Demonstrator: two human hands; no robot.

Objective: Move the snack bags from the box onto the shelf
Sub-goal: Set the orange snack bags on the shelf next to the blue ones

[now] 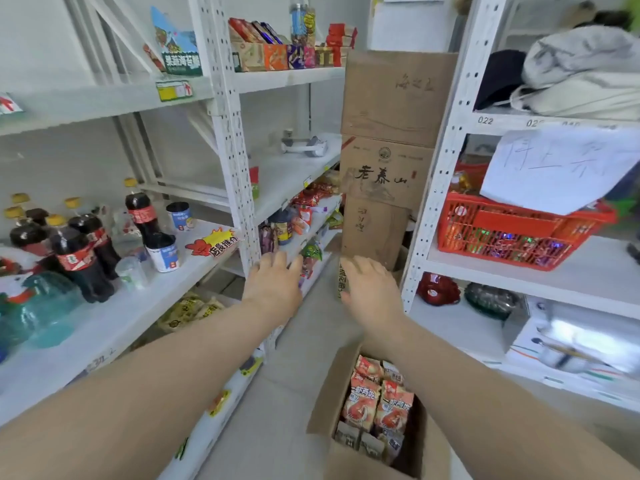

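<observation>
An open cardboard box point(325, 414) stands on the floor at the bottom centre, filled with several orange-and-white snack bags point(379, 405) packed upright. Both my arms stretch forward above it. My left hand point(273, 287) hovers palm down with fingers apart, close to the front edge of the white shelf point(294, 245) on the left. My right hand point(370, 289) is also empty and spread, in front of the stacked cartons. Neither hand touches a bag. Other snack packets point(311, 199) lie on that shelf's far end.
Cola bottles point(81, 261) and paper cups point(162, 251) crowd the left shelf. Tall stacked cartons point(388, 168) block the aisle's end. A red basket point(512, 230) under a paper sheet sits on the right rack. A white upright post point(235, 161) stands beside my left hand.
</observation>
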